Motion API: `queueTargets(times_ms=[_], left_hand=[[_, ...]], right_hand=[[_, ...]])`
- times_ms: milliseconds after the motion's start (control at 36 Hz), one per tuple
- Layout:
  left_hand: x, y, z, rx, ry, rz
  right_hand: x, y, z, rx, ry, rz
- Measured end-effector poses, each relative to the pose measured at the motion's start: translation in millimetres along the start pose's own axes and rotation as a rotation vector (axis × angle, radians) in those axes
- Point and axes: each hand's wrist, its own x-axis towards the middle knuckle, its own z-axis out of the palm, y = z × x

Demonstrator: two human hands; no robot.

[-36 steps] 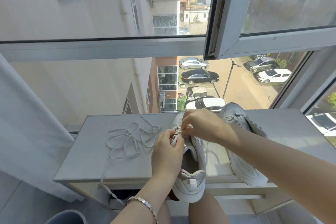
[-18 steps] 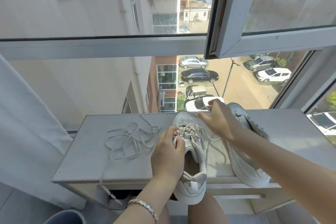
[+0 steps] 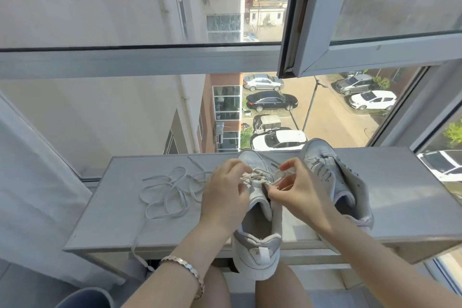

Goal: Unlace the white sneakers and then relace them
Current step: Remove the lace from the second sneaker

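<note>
The white low-top sneaker (image 3: 260,245) at centre looks smooth, leather-like, its heel collar matt grey. The loose flat white lace (image 3: 172,186) is cloth — the pale grey table (image 3: 112,220) smooth, faintly sheeny; the link bracelet (image 3: 190,267) gleams metallic.

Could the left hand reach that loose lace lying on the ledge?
Probably yes: the loose lace lies just left of the left hand on the ledge, nothing between. Its fingers must first release the sneaker's lace.

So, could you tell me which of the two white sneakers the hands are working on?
The middle white sneaker, heel overhanging the grey ledge: left hand and right hand pinch its lace. The right-hand sneaker lies aside.
</note>
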Motion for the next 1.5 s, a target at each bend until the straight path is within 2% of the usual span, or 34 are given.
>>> queueTargets(times_ms=[56, 139, 333, 639, 833, 944, 1028, 1111, 1167, 1194, 1222, 1250, 1306, 1333, 1417, 1500], left_hand=[[7.1, 2.4, -1.0, -0.036, -0.078, 0.053], [15.4, 6.1, -0.8, -0.052, -0.236, -0.001], [28.9, 10.2, -3.3, 0.055, -0.319, -0.03], [38.3, 16.5, -1.9, 0.333, -0.297, 0.075], [31.3, 14.2, 5.4, 0.357, -0.182, 0.007], [29.5, 14.3, 8.1, 0.208, -0.075, -0.018], [27.1, 15.4, 10.6, -0.055, -0.034, -0.11], [27.5, 19.3, 7.0, -0.404, -0.098, -0.281], [30.4, 18.3, 1.2, -0.665, -0.205, -0.39], [31.1, 17.7, -2.3, -0.722, -0.264, -0.41], [32.1, 15.7, -4.7, -0.687, -0.311, -0.39], [33.6, 12.5, -6.2, -0.541, -0.342, -0.326], [37.2, 6.0, -7.5, -0.112, -0.335, -0.107], [38.6, 4.4, -8.0, 0.013, -0.317, -0.018], [39.2, 5.6, -7.0, 0.122, -0.258, 0.056], [35.3, 2.5, -0.2, 0.06, -0.098, -0.053]], right_hand=[[-1.6, 2.8, 3.1, 0.072, 0.02, -0.016], [-5.2, 5.1, 5.7, 0.077, 0.027, -0.048], [-7.9, 16.2, -4.3, -0.068, 0.083, -0.037], [-5.9, 28.5, 6.5, 0.017, 0.156, -0.003], [-9.1, 28.1, 12.9, 0.079, 0.162, 0.043], [-13.3, 21.9, 13.4, 0.102, 0.156, 0.034], [-14.8, 21.4, 14.2, 0.078, 0.175, 0.034], [-16.4, 22.8, 15.7, 0.115, 0.199, 0.088], [-17.4, 26.8, 14.8, 0.06, 0.231, 0.103], [-18.4, 25.3, 13.5, 0.034, 0.235, 0.112], [-19.1, 23.4, 12.3, 0.025, 0.236, 0.121], [-18.9, 20.9, 12.8, 0.041, 0.232, 0.131], [-19.4, 15.4, 14.2, 0.027, 0.222, 0.139], [-19.4, 13.0, 15.0, -0.001, 0.226, 0.127], [-20.9, 10.5, 16.3, 0.015, 0.228, 0.153], [-24.2, 9.1, 13.8, -0.106, 0.257, 0.139]])
